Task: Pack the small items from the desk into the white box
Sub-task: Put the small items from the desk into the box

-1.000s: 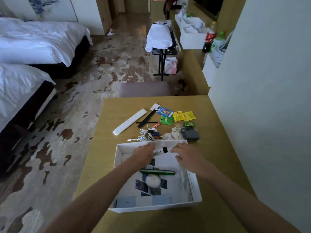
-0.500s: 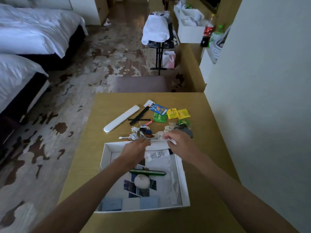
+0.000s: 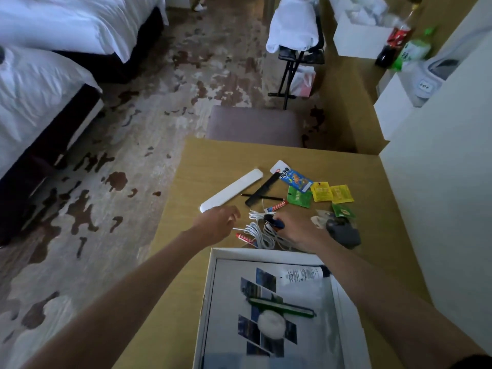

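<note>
Both hands have been moved out of the open white cardboard box [image 3: 210, 288] onto the tan wooden desk [image 3: 207, 166]. A small dark blue item [image 3: 278, 224] is pinched by the right hand [image 3: 298, 231] amid the tangled white cable [image 3: 257, 231]; the left hand [image 3: 217, 225] is held loosely spread beside it.

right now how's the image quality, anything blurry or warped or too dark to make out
Head view: dim and flat, with no glare or hard shadows. Wide-angle bending curves the desk edges and the wall. The bottles at top right are smeared. The left hand is slightly soft. The dark lump beside the right hand is too murky to identify. Packet print is barely legible.
</note>
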A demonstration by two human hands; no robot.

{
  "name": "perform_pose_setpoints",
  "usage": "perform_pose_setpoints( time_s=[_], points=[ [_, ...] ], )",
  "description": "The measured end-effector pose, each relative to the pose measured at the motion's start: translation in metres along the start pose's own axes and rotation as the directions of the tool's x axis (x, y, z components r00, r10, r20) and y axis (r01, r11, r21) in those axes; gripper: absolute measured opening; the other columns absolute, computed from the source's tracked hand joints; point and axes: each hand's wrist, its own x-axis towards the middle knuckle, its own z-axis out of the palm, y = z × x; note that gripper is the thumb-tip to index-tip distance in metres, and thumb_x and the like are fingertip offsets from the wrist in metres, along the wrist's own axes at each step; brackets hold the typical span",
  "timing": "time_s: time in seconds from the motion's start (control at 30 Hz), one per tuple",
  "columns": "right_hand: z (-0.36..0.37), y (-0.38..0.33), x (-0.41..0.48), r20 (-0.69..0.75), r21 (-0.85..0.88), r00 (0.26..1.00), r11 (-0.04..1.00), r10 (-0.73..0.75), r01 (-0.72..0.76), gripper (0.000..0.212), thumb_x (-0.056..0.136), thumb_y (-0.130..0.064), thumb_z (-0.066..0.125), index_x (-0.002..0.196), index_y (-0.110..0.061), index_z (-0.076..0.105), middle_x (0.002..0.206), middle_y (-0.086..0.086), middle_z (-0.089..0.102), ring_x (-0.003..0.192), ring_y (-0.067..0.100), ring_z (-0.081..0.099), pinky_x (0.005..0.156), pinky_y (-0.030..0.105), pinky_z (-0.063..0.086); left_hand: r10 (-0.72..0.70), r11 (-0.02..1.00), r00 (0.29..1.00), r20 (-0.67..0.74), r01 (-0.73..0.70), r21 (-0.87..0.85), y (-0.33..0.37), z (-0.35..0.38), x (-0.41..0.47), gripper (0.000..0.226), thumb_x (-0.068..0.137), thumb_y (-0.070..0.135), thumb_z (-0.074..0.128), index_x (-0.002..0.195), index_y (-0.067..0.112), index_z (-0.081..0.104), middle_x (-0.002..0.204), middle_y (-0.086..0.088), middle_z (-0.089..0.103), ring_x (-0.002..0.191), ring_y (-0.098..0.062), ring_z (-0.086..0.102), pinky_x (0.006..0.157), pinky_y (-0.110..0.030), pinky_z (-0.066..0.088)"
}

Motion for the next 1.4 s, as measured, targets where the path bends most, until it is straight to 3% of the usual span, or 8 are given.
perform_pose_setpoints(
  time_s=[0.2, 0.5, 0.67, 0.83, 1.03, 1.17, 1.3, 1.4],
  points=[
    [0.018, 0.007, 0.022, 0.020, 0.044, 0.995, 0.994, 0.094, -0.095, 0.029, 0.081, -0.026, 0.069, 0.106, -0.017, 0.061, 0.108, 0.007, 0.065, 0.098, 0.026, 0.061, 0.079, 0.039, 0.052, 0.269, 0.934, 0.898, 0.348, -0.331, 0.132, 0.007, 0.030, 0.048, 0.043, 0.088, 0.031, 0.060, 0.130, 0.027, 0.052, 0.137, -0.001, 0.053, 0.125, -0.020, 0.048, 0.099, -0.037, 0.046],
    [0.036, 0.028, 0.028, 0.004, 0.372, 0.981, 0.910, 0.195, -0.183, 0.023, 0.076, -0.014, 0.075, 0.099, -0.014, 0.070, 0.098, 0.008, 0.071, 0.091, 0.023, 0.064, 0.069, 0.027, 0.042, 0.462, 0.655, 0.790, 0.404, -0.610, 0.445, 0.011, 0.059, 0.085, 0.040, 0.085, 0.035, 0.061, 0.122, 0.019, 0.056, 0.132, -0.004, 0.054, 0.122, -0.025, 0.046, 0.095, -0.038, 0.044],
    [0.040, 0.029, 0.033, 0.029, 0.358, 0.986, 0.919, 0.167, -0.166, 0.022, 0.080, -0.023, 0.072, 0.101, -0.016, 0.070, 0.101, 0.006, 0.072, 0.092, 0.023, 0.064, 0.072, 0.029, 0.044, 0.347, 0.917, 0.898, 0.272, -0.385, 0.103, -0.001, 0.051, 0.072, 0.041, 0.080, 0.039, 0.069, 0.117, 0.021, 0.060, 0.129, -0.001, 0.057, 0.118, -0.019, 0.052, 0.095, -0.031, 0.047],
    [0.031, 0.019, 0.034, 0.120, 0.175, 0.980, 0.968, 0.159, -0.178, 0.026, 0.081, -0.042, 0.065, 0.074, -0.018, 0.065, 0.072, 0.002, 0.066, 0.067, 0.019, 0.062, 0.063, 0.036, 0.050, 0.153, 0.980, 0.987, 0.047, -0.145, -0.134, -0.012, 0.032, 0.045, 0.039, 0.082, 0.026, 0.071, 0.115, 0.009, 0.061, 0.120, -0.009, 0.061, 0.109, -0.021, 0.056, 0.085, -0.019, 0.038],
    [0.026, 0.004, 0.036, 0.108, 0.110, 0.972, 0.969, 0.208, -0.219, 0.038, 0.079, -0.034, 0.066, 0.052, -0.022, 0.043, 0.049, -0.004, 0.046, 0.049, 0.012, 0.046, 0.047, 0.025, 0.030, -0.060, 0.914, 0.993, -0.099, 0.015, -0.404, -0.014, 0.008, 0.014, 0.030, 0.085, 0.021, 0.068, 0.110, 0.008, 0.058, 0.103, -0.004, 0.061, 0.086, -0.014, 0.057, 0.063, -0.004, 0.039],
    [0.025, 0.003, 0.033, 0.074, 0.145, 0.970, 0.960, 0.233, -0.241, 0.042, 0.081, -0.036, 0.069, 0.051, -0.023, 0.042, 0.047, -0.008, 0.045, 0.046, 0.005, 0.044, 0.044, 0.024, 0.026, -0.166, 0.789, 0.966, -0.196, 0.012, -0.614, -0.006, -0.013, -0.009, 0.022, 0.087, 0.019, 0.065, 0.104, 0.012, 0.053, 0.102, -0.005, 0.062, 0.087, -0.015, 0.054, 0.074, -0.035, 0.047],
    [0.022, -0.001, 0.033, 0.048, 0.005, 0.980, 0.981, 0.196, -0.196, 0.023, 0.088, -0.031, 0.054, 0.071, -0.015, 0.056, 0.072, 0.007, 0.064, 0.068, 0.021, 0.059, 0.054, 0.027, 0.036, -0.224, 0.668, 0.945, -0.238, -0.029, -0.744, 0.003, -0.031, -0.038, 0.025, 0.087, 0.020, 0.064, 0.108, 0.012, 0.053, 0.101, -0.003, 0.066, 0.078, -0.009, 0.061, 0.058, -0.021, 0.052],
    [0.015, -0.007, 0.023, 0.002, 0.094, 0.979, 0.975, 0.204, -0.203, 0.021, 0.094, -0.029, 0.050, 0.081, -0.015, 0.060, 0.087, 0.008, 0.067, 0.082, 0.025, 0.063, 0.066, 0.032, 0.045, -0.230, 0.640, 0.938, -0.260, -0.056, -0.766, 0.013, -0.036, -0.060, 0.033, 0.089, 0.016, 0.062, 0.119, 0.006, 0.053, 0.104, -0.006, 0.066, 0.081, -0.011, 0.062, 0.060, -0.017, 0.052]
  ],
)
